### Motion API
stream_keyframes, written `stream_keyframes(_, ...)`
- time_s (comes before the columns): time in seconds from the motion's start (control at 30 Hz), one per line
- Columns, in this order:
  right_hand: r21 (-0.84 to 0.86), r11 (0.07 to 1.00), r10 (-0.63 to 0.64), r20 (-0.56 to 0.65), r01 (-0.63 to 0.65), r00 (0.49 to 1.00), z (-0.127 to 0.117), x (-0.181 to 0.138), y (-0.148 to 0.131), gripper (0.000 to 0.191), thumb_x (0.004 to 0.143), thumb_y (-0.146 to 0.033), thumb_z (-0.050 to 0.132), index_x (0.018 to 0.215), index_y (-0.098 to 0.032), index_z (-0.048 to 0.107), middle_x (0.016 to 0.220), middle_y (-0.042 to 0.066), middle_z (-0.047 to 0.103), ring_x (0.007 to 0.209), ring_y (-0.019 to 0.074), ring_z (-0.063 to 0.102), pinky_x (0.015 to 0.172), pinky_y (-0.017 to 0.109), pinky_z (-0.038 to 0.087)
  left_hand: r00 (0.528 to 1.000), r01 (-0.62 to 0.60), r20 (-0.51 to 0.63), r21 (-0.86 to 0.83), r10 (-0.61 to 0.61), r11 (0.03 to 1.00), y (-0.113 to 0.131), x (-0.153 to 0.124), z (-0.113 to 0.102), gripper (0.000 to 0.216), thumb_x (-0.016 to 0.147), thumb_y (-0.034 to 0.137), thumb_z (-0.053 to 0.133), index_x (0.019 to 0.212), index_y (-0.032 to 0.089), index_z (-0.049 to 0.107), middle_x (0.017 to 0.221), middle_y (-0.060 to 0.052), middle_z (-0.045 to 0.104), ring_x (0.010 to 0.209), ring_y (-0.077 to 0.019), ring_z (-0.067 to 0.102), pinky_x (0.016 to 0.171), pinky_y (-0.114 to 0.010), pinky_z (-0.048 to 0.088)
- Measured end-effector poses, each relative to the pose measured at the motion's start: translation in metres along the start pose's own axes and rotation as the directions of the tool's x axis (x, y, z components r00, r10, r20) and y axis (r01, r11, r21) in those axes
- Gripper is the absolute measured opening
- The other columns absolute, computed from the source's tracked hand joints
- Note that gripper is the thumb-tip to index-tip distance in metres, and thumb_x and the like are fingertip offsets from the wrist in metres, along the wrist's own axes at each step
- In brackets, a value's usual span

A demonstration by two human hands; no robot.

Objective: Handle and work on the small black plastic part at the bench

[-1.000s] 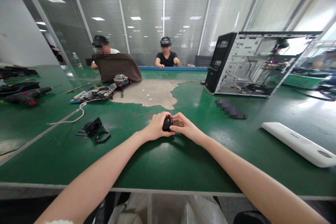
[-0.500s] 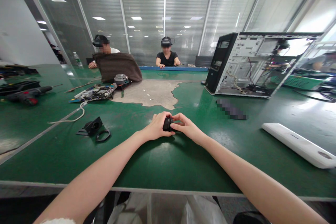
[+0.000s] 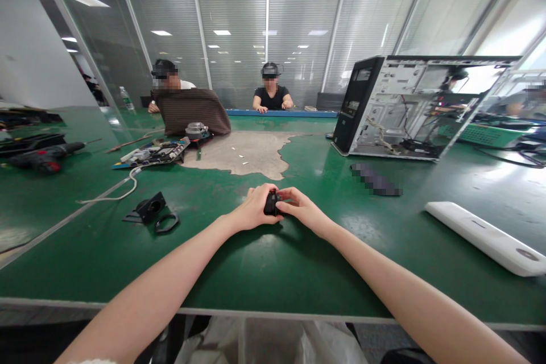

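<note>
A small black plastic part (image 3: 270, 205) is held between both my hands just above the green table (image 3: 239, 284). My left hand (image 3: 255, 207) wraps around its left side, fingers over the top and thumb below. From the right, my right hand (image 3: 298, 207) grips it with thumb and fingertips. Its exact kind is too small to tell. To the left lie a black plastic bracket (image 3: 152, 208) with a round opening and a black ring-shaped piece (image 3: 167, 222).
An opened computer case (image 3: 384, 108) stands at the back right. A white elongated device (image 3: 482, 236) and a blurred dark object (image 3: 375, 179) lie on the right. Circuit boards (image 3: 156, 151), a cordless drill (image 3: 46, 156) and a brown cloth-covered item (image 3: 191, 108) are on the left. Two people sit opposite.
Both hands keep their hold on the black part, with only a slight shift of the right fingers. The whole view has moved down by a few pixels.
</note>
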State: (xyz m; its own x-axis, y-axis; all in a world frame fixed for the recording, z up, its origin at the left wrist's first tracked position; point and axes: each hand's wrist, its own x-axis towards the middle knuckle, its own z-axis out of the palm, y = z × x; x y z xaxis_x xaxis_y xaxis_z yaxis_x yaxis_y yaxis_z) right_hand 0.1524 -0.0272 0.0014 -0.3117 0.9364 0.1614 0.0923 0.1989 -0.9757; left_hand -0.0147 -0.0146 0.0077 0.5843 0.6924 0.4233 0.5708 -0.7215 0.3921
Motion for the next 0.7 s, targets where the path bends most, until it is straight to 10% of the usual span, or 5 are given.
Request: stream_keyframes(0.7, 0.032, 0.997, -0.069, 0.133, 0.066, 0.989, -0.0031, -0.0052, -0.0075, 0.03, 0.066, -0.03, 0.062, 0.089, -0.021, 0.045, 0.089, 0.0, 0.054, 0.079, 0.0127, 0.055, 0.074, 0.032, 0.044, 1.0, -0.012, -0.008, -0.006, 0.012, 1.0, 0.001, 0.0002, -0.0006, 0.056, 0.062, 0.039, 0.063, 0.106, 0.02, 0.034, 0.101, -0.004, 0.048, 0.09, -0.0204, 0.047, 0.081, -0.035, 0.032)
